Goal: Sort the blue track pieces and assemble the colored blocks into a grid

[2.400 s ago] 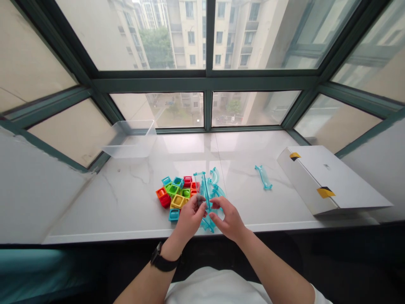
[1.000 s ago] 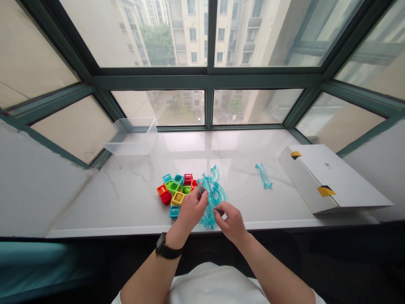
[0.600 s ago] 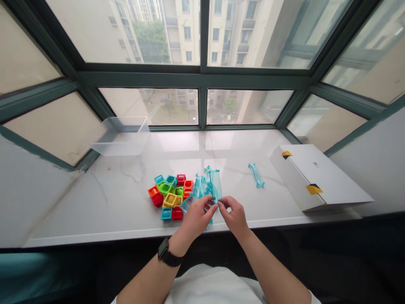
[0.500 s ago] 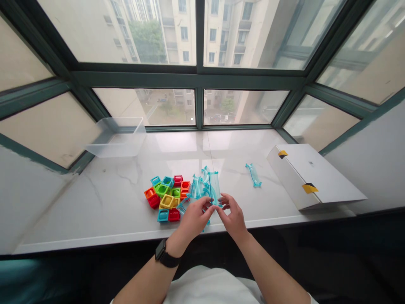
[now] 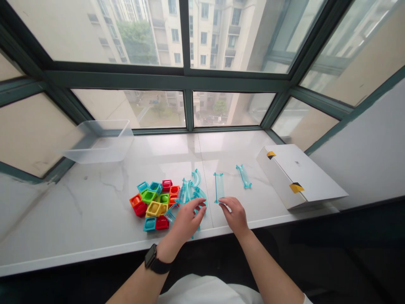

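Observation:
A straight clear-blue track piece (image 5: 219, 187) lies flat on the white marble sill (image 5: 95, 211). My right hand (image 5: 234, 216) pinches its near end with thumb and forefinger. My left hand (image 5: 187, 220), with a black watch on the wrist, hovers with loosely spread fingers over the near edge of a pile of clear-blue curved track pieces (image 5: 190, 192) and holds nothing. Left of that pile sits a cluster of coloured square blocks (image 5: 152, 202) in red, orange, yellow, green and blue.
Another clear-blue track piece (image 5: 243, 176) lies alone to the right of the straight one. A white flat box (image 5: 297, 177) with yellow tape tabs sits at the right. A clear plastic bin (image 5: 98, 145) stands at the back left by the window.
Both hands held the straight track piece upright over the pile. It now lies flat on the sill to the right of the pile; my left hand has let go of it.

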A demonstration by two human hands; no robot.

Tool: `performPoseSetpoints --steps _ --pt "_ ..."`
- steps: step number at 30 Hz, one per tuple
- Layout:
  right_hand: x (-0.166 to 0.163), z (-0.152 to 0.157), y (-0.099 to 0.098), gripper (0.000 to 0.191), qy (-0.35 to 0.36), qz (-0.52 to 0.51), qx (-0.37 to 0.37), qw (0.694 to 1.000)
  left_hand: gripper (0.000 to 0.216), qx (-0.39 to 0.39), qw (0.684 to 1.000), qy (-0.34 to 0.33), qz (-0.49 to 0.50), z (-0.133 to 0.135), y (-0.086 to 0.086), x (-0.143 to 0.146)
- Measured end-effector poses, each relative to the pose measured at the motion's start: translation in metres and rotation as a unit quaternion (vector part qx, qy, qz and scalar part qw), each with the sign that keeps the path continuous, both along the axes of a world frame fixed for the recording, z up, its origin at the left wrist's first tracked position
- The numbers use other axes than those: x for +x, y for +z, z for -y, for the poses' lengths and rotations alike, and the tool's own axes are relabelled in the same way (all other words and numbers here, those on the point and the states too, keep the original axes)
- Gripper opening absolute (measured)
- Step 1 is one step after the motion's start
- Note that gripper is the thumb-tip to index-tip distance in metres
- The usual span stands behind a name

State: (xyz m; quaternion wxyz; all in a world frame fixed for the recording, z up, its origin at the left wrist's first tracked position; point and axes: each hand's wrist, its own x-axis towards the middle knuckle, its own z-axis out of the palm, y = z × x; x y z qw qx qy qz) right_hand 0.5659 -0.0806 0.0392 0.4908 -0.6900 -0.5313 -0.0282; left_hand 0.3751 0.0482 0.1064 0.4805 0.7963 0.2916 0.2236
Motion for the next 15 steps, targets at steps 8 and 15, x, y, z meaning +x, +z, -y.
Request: performPoseSetpoints --steps 8,15 --pt "0.062 -0.026 -0.030 0.015 -0.035 0.025 -0.051 0.998 0.029 0.006 1.000 -0.012 -0.016 -0.005 -0.005 -0.007" --pt "0.071 -0.053 -0.045 0.020 -0.043 0.035 -0.093 0.994 0.031 0.012 0.999 -0.027 -0.032 -0.005 -0.005 -0.008"
